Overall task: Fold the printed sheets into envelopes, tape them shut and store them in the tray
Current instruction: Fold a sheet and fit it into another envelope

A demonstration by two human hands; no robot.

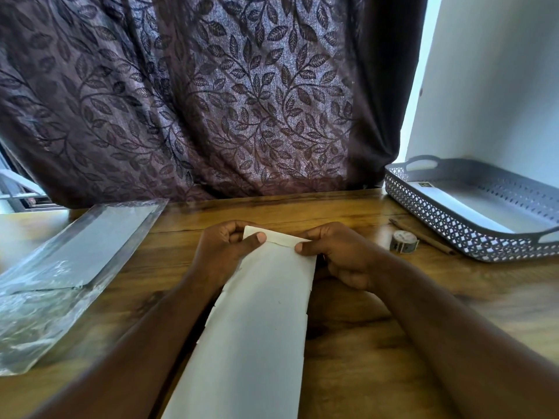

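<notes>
A long white folded sheet lies lengthwise on the wooden table, running from the near edge toward the middle. Its far end has a narrow flap bent over. My left hand pinches the flap's left corner, thumb on top. My right hand pinches the right corner the same way, fingers curled beneath. A small roll of patterned tape sits to the right of my right hand. The grey perforated tray stands at the far right with a white envelope lying in it.
A clear plastic sleeve of paper lies at the left of the table. A thin brown stick rests between the tape and the tray. A dark leaf-patterned curtain hangs behind the table; a white wall is at the right.
</notes>
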